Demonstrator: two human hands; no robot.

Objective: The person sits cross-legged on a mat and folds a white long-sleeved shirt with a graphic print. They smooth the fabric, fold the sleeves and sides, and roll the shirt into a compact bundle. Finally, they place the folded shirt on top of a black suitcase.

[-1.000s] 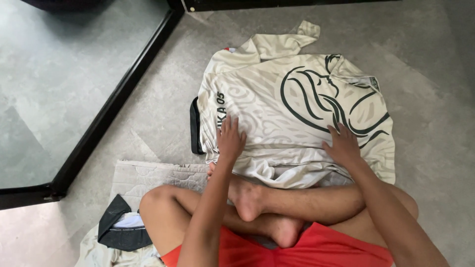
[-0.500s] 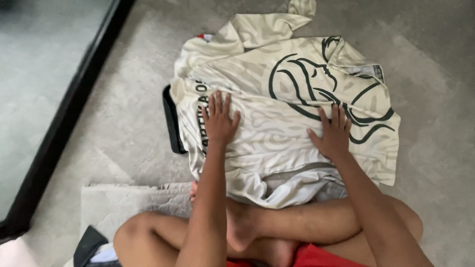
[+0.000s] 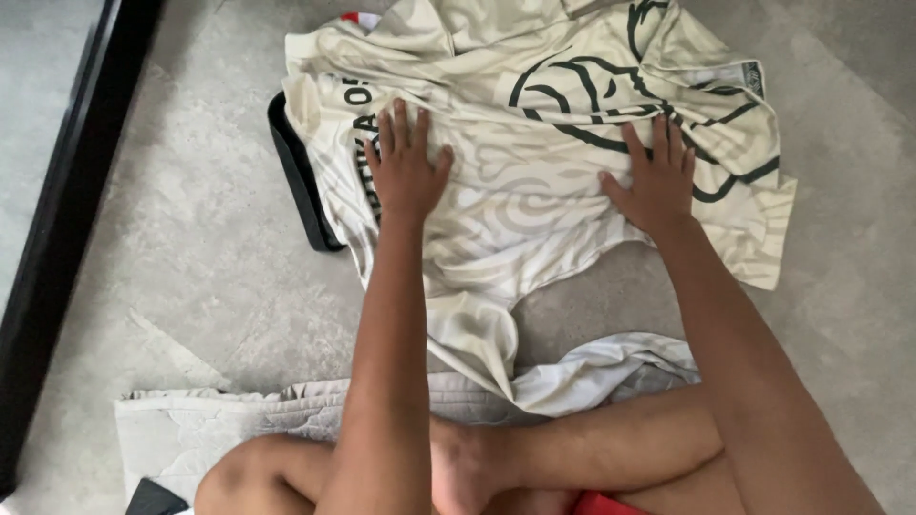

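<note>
A person sits cross-legged on the grey carpet floor, and a cream-coloured sports shirt with a pale wave pattern and black line drawing lies spread out on the floor in front of the knees. Both hands rest on it with the palms down. The left hand is flat and open on the left part of the shirt, fingers a little apart; it grips nothing, it only presses the cloth down. The right hand lies the same way on the right part, near the black drawing, also holding nothing. It seems the hands are placed so to keep the fabric flat. Under the shirt's left edge a flat black board shows. Near the legs lies a pale quilted mat
</note>
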